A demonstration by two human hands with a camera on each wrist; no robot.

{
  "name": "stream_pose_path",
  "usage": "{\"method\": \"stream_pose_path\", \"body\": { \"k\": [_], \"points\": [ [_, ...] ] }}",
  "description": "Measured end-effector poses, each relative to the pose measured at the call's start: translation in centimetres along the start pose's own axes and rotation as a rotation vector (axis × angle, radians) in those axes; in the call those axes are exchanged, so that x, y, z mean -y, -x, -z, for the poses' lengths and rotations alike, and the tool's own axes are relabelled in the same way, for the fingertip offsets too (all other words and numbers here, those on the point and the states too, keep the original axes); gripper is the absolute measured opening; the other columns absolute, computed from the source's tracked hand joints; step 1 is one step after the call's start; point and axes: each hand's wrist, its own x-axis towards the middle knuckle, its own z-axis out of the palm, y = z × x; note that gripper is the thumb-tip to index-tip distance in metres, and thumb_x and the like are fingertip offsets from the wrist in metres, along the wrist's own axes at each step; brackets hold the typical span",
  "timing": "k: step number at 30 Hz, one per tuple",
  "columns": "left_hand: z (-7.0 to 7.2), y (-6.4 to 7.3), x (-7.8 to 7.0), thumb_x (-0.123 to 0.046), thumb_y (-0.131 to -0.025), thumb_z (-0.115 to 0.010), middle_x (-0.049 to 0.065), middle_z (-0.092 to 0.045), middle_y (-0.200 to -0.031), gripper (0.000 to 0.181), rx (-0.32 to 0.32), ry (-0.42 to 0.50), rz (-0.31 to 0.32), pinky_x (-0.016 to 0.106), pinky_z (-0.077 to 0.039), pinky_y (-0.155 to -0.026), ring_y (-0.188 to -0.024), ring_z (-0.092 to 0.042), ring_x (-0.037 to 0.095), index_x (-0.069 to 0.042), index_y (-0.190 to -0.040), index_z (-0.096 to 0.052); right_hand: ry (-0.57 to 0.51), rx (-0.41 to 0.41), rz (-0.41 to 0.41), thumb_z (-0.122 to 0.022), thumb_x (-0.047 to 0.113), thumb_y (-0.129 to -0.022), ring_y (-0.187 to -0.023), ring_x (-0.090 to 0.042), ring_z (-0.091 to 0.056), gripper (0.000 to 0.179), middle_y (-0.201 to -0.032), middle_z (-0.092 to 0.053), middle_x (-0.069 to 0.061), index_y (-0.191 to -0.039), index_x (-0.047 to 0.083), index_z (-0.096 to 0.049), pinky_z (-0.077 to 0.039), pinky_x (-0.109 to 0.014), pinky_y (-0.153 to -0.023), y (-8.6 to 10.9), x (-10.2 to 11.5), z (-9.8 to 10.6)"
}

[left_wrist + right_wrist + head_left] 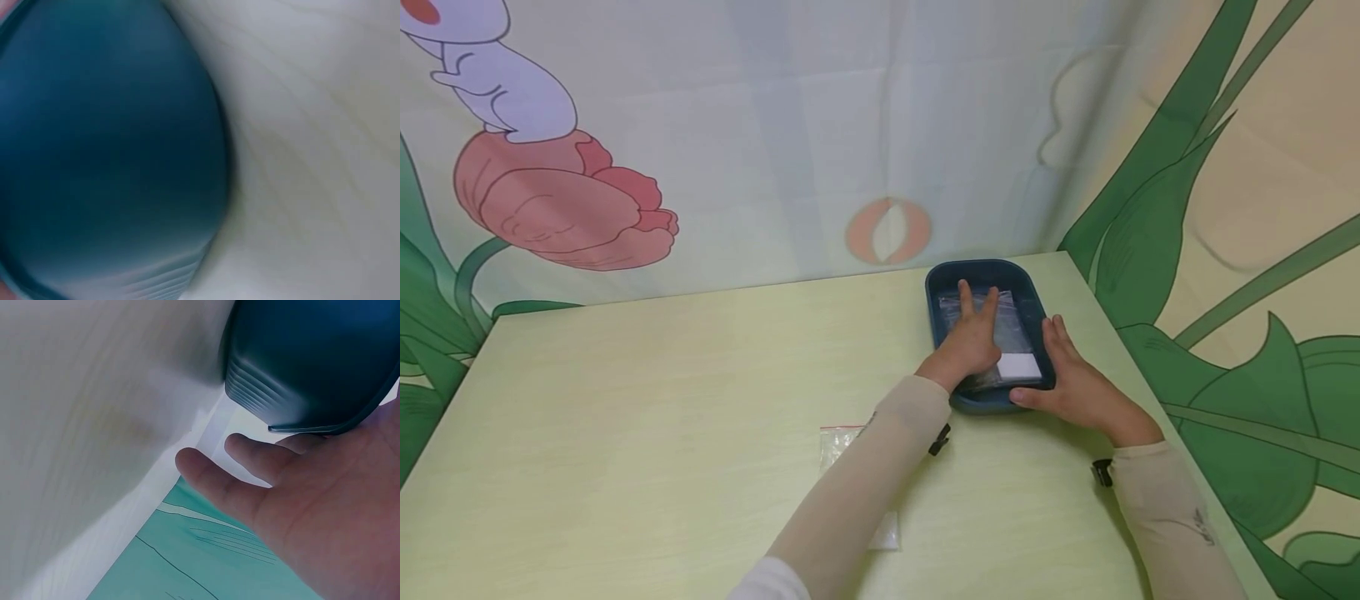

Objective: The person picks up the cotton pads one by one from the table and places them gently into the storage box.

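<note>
A dark blue rounded tray stands near the table's back right corner in the head view. Inside it lie clear zip bags with a white rectangle at the near end. My left hand reaches over the tray, two fingers spread straight across the bags. At the tray's near right corner, my right hand touches the rim, thumb at the front and straight fingers along the right side. The tray's outer wall fills much of the left wrist view. In the right wrist view, the right hand lies beside the tray.
Another clear zip bag with a red top line lies on the pale table, partly hidden under the left forearm. A printed cloth hangs along the back edge, and more of it covers the right side.
</note>
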Motion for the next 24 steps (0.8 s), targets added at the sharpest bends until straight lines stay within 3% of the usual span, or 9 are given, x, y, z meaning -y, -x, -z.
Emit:
{"method": "stream_pose_path", "body": {
  "k": [3, 6, 9, 12, 15, 18, 24],
  "points": [
    [0.1, 0.2, -0.2, -0.011, -0.091, -0.071, 0.023, 0.018, -0.164, 0.096, -0.031, -0.109, 0.001, 0.033, -0.051, -0.075, -0.112, -0.061, 0.030, -0.017, -0.164, -0.010, 0.002, -0.005, -0.002, -0.073, 0.056, -0.087, -0.146, -0.054, -0.009, 0.125, -0.164, 0.022, -0.018, -0.159, 0.005, 0.015, -0.023, -0.070, -0.108, 0.0, 0.0, 0.0],
    [0.6, 0.6, -0.3, -0.017, -0.091, -0.073, 0.022, 0.012, -0.165, 0.096, -0.063, -0.201, 0.003, 0.041, -0.051, -0.089, -0.133, -0.048, 0.034, -0.019, -0.164, -0.012, -0.002, -0.004, -0.001, -0.073, 0.056, -0.087, -0.146, -0.054, -0.007, 0.124, -0.164, 0.024, -0.016, -0.159, 0.005, 0.015, -0.022, -0.070, -0.108, 0.0, -0.1, 0.0],
    [1.7, 1.4, 0.0, -0.014, -0.093, -0.068, 0.023, -0.001, -0.166, 0.084, -0.070, -0.231, -0.037, 0.044, -0.048, -0.097, -0.141, -0.039, 0.037, -0.016, -0.163, -0.022, -0.008, -0.001, 0.001, -0.073, 0.056, -0.088, -0.147, -0.053, -0.006, 0.124, -0.163, 0.025, -0.014, -0.159, 0.005, 0.015, -0.021, -0.069, -0.109, 0.0, -0.3, -0.1],
    [3.2, 2.6, 0.7, -0.006, -0.095, -0.058, 0.022, -0.020, -0.164, 0.067, -0.061, -0.224, -0.117, 0.045, -0.041, -0.107, -0.144, -0.034, 0.037, -0.011, -0.158, -0.035, -0.009, -0.004, 0.002, -0.073, 0.056, -0.088, -0.147, -0.052, -0.006, 0.123, -0.164, 0.025, -0.014, -0.159, 0.006, 0.015, -0.021, -0.069, -0.110, 0.0, -0.4, -0.1],
    [4.8, 4.2, 2.1, 0.000, -0.095, -0.054, 0.020, -0.036, -0.157, 0.058, -0.059, -0.190, -0.206, 0.043, -0.033, -0.114, -0.145, -0.034, 0.035, -0.007, -0.152, -0.045, -0.013, -0.006, 0.004, -0.074, 0.056, -0.087, -0.147, -0.052, -0.006, 0.124, -0.164, 0.024, -0.013, -0.159, 0.006, 0.015, -0.021, -0.068, -0.110, -0.1, -0.4, -0.1],
    [6.7, 6.0, 4.1, 0.002, -0.095, -0.055, 0.020, -0.043, -0.152, 0.054, -0.051, -0.149, -0.243, 0.042, -0.031, -0.114, -0.142, -0.038, 0.034, -0.004, -0.148, -0.049, -0.016, 0.000, 0.006, -0.073, 0.056, -0.087, -0.147, -0.051, -0.005, 0.125, -0.164, 0.025, -0.012, -0.159, 0.006, 0.015, -0.020, -0.067, -0.111, -0.2, -0.3, -0.1],
    [9.6, 10.4, 8.8, 0.002, -0.096, -0.056, 0.020, -0.047, -0.148, 0.050, 0.003, -0.096, -0.183, 0.045, -0.034, -0.112, -0.138, -0.042, 0.037, -0.001, -0.146, -0.051, -0.005, 0.006, -0.012, -0.073, 0.058, -0.086, -0.147, -0.051, -0.007, 0.126, -0.164, 0.024, -0.014, -0.159, 0.008, 0.017, -0.022, -0.067, -0.110, 0.0, -0.2, -0.1]
  ]
}}
